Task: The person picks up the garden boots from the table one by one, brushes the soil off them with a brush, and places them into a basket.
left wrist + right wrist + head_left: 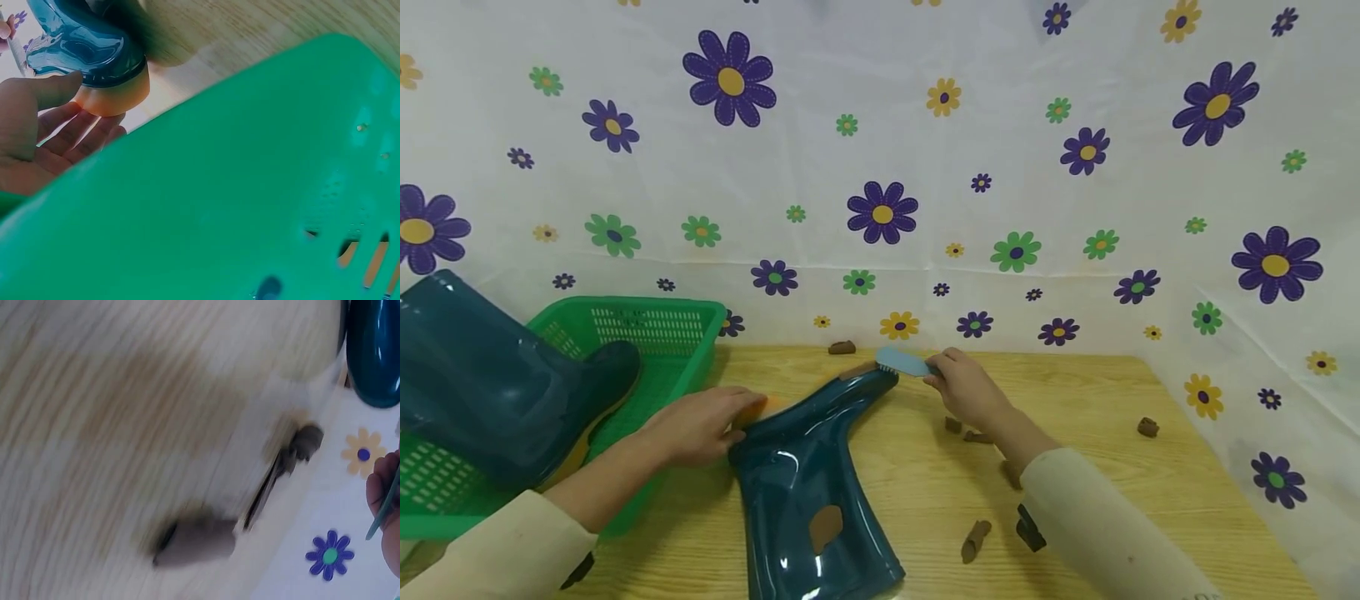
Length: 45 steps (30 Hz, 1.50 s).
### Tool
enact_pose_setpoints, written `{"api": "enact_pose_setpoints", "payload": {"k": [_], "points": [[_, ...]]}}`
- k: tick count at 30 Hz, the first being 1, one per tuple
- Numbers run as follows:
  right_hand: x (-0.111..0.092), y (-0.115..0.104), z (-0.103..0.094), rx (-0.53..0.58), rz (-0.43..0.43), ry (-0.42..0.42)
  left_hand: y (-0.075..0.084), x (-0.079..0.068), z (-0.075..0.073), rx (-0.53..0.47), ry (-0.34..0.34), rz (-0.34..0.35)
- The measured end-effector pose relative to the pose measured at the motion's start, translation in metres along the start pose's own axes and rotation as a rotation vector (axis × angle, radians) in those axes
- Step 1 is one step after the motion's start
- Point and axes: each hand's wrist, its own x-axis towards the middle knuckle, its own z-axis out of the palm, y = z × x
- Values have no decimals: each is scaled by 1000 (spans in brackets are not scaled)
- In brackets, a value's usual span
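A dark teal rubber boot (797, 467) lies on its side on the wooden table, toe pointing away to the right. My left hand (703, 425) grips its heel; in the left wrist view the thumb and fingers are at the orange heel (115, 99). My right hand (970, 392) holds a light blue brush (901, 362) by the handle, its bristles down at the boot's toe. A brown strip (857, 371) of mud-like stuff runs along the sole edge beside the bristles. Another brown patch (826, 529) sticks to the shaft.
At the left stands a green plastic basket (703, 358) holding a second teal boot (482, 375). Several brown lumps lie about the table, one lump (976, 542) near the front, another lump (1147, 427) at the right. A flower-patterned white sheet (820, 167) hangs behind.
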Motion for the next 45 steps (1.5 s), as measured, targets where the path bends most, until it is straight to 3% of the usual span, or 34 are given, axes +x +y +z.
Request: {"api": "enact_pose_setpoints", "payload": {"k": [5, 12, 19, 22, 29, 37, 41, 45], "points": [[2, -12, 4, -22, -100, 32, -1, 0, 2, 4, -8, -9], [0, -5, 2, -46, -41, 141, -2, 1, 2, 9, 4, 6], [2, -12, 12, -101, -172, 146, -1, -1, 1, 2, 3, 12], [3, -18, 13, -82, -171, 162, 0, 0, 1, 0, 11, 15], [4, -6, 9, -26, -204, 308, 1, -2, 0, 7, 12, 0], [7, -17, 16, -46, -240, 190, 2, -2, 2, 7, 2, -3], [10, -23, 16, -29, -271, 197, 1, -2, 2, 3, -1, -11], [12, -20, 14, 1, -225, 256, 0, -1, 1, 1, -7, -16]]}}
